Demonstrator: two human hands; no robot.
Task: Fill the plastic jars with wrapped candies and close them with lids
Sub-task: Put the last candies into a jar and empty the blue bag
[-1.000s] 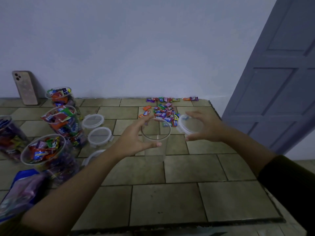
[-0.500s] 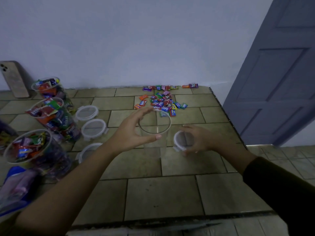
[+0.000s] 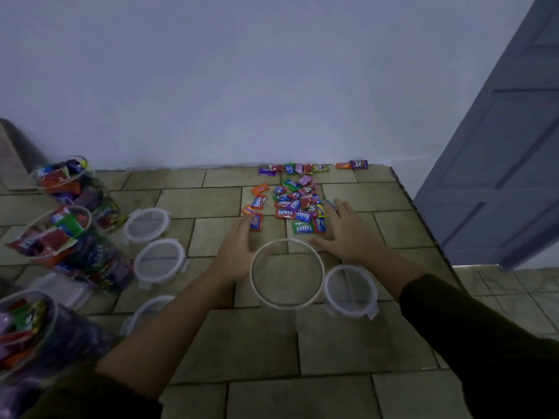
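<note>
An empty clear plastic jar (image 3: 287, 303) stands upright on the tiled counter (image 3: 272, 343), seen from above. Its lid (image 3: 351, 290) lies flat just right of it. A pile of wrapped candies (image 3: 298, 204) is spread behind the jar near the wall. My left hand (image 3: 239, 246) reaches past the jar's left side, fingers straight, tips at a red candy. My right hand (image 3: 344, 234) lies flat beyond the jar's right side, fingertips at the edge of the pile. Neither hand holds anything.
Three candy-filled open jars (image 3: 69, 234) stand at the left, with several loose lids (image 3: 158, 261) beside them. The counter's right edge (image 3: 423, 216) drops to a tiled floor by a blue door (image 3: 499, 161). A wall runs behind the candies.
My right hand set the lid down right of the jar and let go. My left hand left the jar's rim. Both hands moved forward to the candy pile.
</note>
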